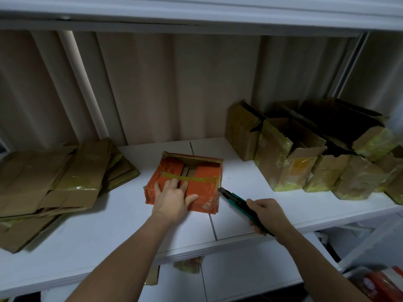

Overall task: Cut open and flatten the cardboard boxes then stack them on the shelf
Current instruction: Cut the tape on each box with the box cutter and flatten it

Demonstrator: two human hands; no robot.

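An orange cardboard box lies on the white shelf, near its middle, with yellowish tape across its top and a torn opening at its far side. My left hand presses flat on the box's near left part, fingers spread. My right hand grips a green utility knife. The knife's tip is at the box's right edge. A stack of flattened brown boxes lies at the shelf's left end.
Several upright brown boxes with yellow tape, some open at the top, crowd the shelf's right end. A corrugated wall stands behind. Another shelf hangs overhead. Lower shelves with a few items show below the front edge.
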